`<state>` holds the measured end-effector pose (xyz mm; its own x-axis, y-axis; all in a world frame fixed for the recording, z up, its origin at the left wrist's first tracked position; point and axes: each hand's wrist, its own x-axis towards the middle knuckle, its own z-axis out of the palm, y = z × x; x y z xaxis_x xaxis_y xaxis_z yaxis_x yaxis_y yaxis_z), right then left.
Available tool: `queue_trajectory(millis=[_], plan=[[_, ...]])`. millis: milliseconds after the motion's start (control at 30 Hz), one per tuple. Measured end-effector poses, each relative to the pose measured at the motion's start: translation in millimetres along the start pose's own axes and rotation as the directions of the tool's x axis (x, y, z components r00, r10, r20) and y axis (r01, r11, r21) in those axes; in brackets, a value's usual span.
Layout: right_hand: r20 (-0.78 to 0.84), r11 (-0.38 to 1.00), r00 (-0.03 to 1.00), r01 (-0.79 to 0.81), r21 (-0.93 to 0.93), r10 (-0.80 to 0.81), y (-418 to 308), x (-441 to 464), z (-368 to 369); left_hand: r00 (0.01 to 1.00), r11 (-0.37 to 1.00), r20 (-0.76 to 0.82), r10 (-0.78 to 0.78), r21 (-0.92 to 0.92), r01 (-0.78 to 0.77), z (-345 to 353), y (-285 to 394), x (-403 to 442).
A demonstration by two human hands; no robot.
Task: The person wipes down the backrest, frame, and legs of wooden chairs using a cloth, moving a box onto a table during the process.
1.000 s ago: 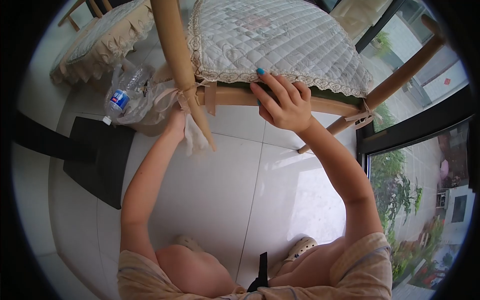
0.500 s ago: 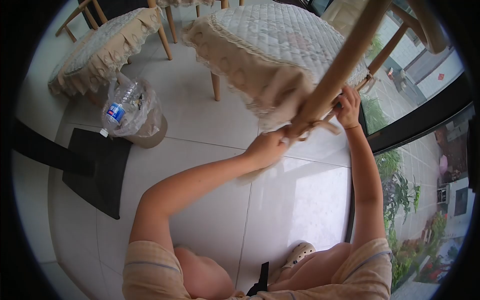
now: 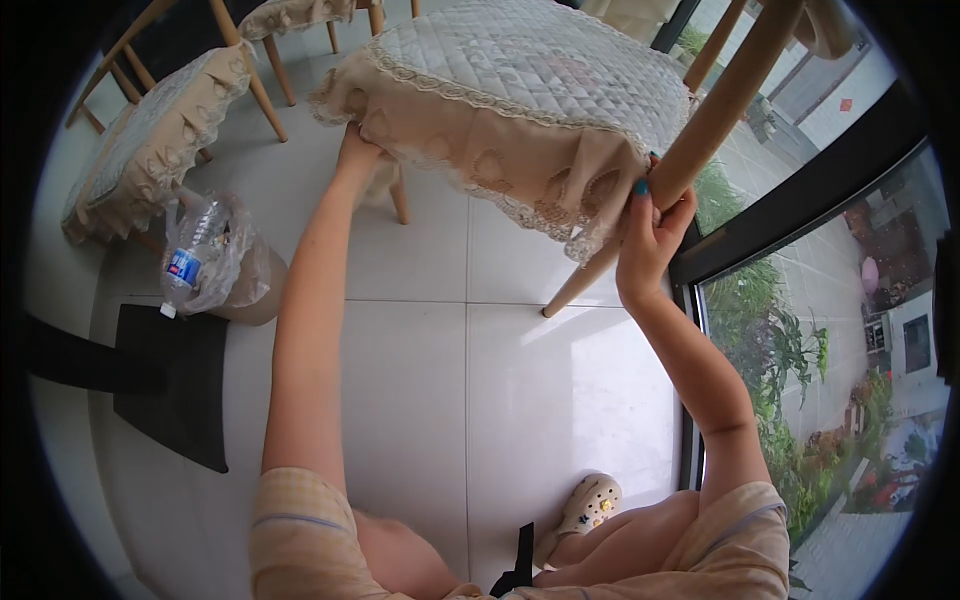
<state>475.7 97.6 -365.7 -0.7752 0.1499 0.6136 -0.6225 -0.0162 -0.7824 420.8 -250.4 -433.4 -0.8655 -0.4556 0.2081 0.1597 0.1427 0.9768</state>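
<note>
A quilted, floral chair cushion [image 3: 540, 70] with a beige lace-edged ruffle [image 3: 480, 150] covers the seat of a wooden chair. My left hand [image 3: 362, 152] is closed at the ruffle's front left corner, its fingertips partly hidden by the fabric. At the opposite corner, my right hand [image 3: 652, 240] is closed where the cushion meets the wooden chair post [image 3: 715, 110]. Its thumb and a fingertip, with teal nails, press at the ruffle's edge, while other fingers reach around the post. A front chair leg [image 3: 400, 195] shows below my left hand.
On the left, a bin [image 3: 262, 290] lined with a plastic bag holds a plastic bottle [image 3: 184, 270]. Beside it is a black metal base [image 3: 180, 390]. Another cushioned chair [image 3: 150, 130] stands behind. A glass door frame [image 3: 790, 190] runs along the right.
My left hand has moved from the chair post to the ruffle's far left corner. My right hand has shifted left and down to the cushion corner. The camera view has turned slightly.
</note>
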Motion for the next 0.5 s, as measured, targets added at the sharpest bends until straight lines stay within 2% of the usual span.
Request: queue_trajectory(millis=[33,100,133,200,233,300,333,400,433,500], plan=[[-0.019,0.998,0.999,0.043,-0.053,-0.044,5,0,0,1.000,1.000,0.010,-0.004,-0.010,0.004,1,6,3],[-0.035,0.990,0.996,0.081,-0.118,-0.086,13,5,-2,0.985,0.995,0.143,-0.095,0.048,0.089,2,11,6],[-0.053,0.983,0.991,0.111,-0.148,-0.120,15,6,-2,0.983,0.994,0.151,-0.101,0.045,0.095,1,11,6],[-0.081,0.974,0.984,0.141,-0.180,-0.157,17,10,-2,0.986,0.978,0.137,-0.099,0.195,0.071,-2,11,10],[-0.080,0.967,0.978,0.177,-0.182,-0.194,17,12,-7,0.984,0.978,0.145,-0.102,0.196,0.073,-8,7,12],[-0.090,0.959,0.962,0.244,-0.145,-0.259,31,26,-26,0.941,0.946,0.256,-0.220,0.293,0.141,-20,-1,10],[-0.085,0.950,0.961,0.241,-0.201,-0.262,34,33,-36,0.940,0.945,0.257,-0.226,0.290,0.148,-18,5,-4],[-0.095,0.922,0.946,0.276,-0.270,-0.311,38,44,-47,0.900,0.887,0.137,-0.413,0.285,0.364,-25,17,-39],[-0.096,0.910,0.945,0.269,-0.316,-0.312,49,54,-57,0.901,0.885,0.131,-0.413,0.292,0.364,-31,13,-47],[-0.118,0.872,0.944,0.229,-0.432,-0.307,61,70,-70,0.897,0.910,0.287,-0.337,0.345,0.231,-47,-11,-60]])
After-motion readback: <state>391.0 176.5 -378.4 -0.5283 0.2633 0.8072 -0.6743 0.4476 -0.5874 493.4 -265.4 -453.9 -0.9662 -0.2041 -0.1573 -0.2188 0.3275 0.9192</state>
